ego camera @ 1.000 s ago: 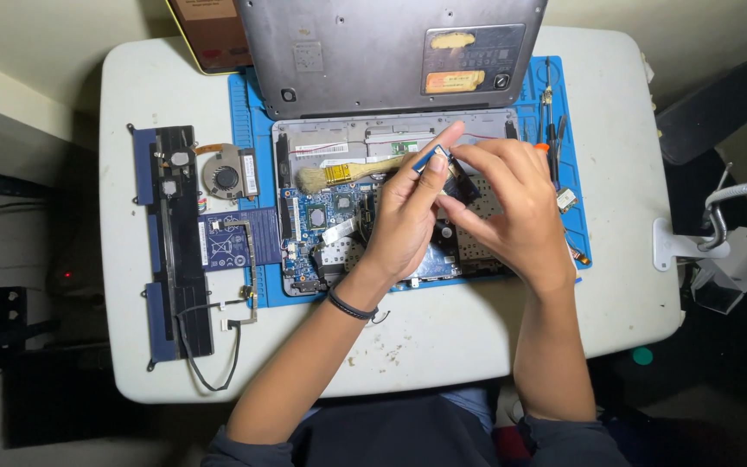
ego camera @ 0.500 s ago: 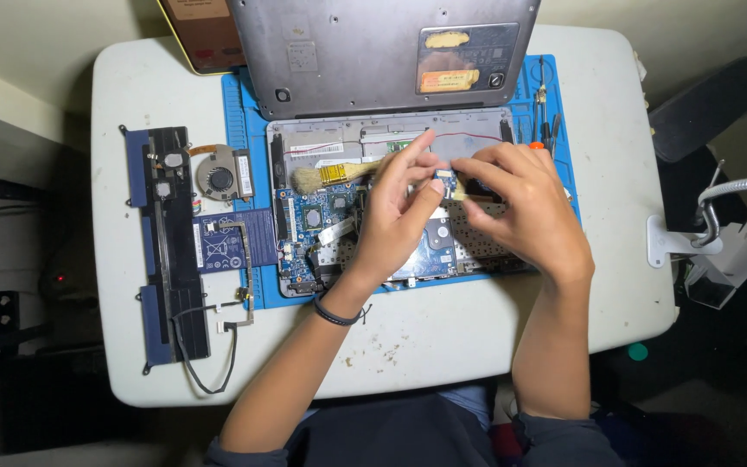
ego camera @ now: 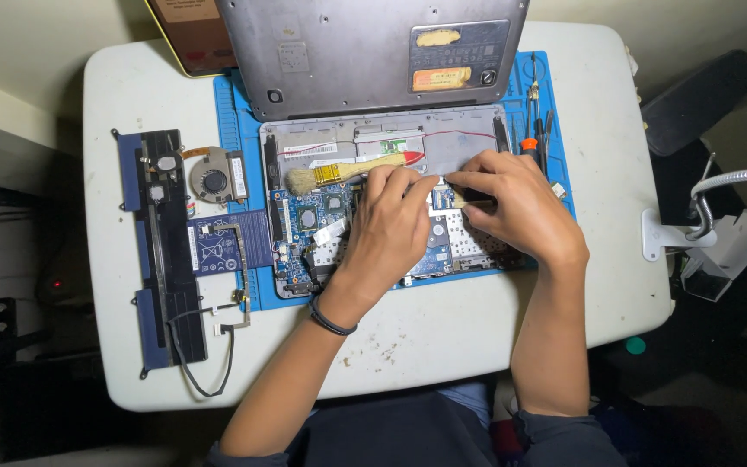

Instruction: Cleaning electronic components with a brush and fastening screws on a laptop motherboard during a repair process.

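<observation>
While your left hand (ego camera: 391, 220) rests on the opened laptop's motherboard (ego camera: 322, 227), your right hand (ego camera: 512, 203) meets it fingertip to fingertip. Whether either pinches anything, you cannot tell.

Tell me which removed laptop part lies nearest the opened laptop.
The round cooling fan, lying on the blue mat beside the laptop; the long black battery lies farther left.
</observation>
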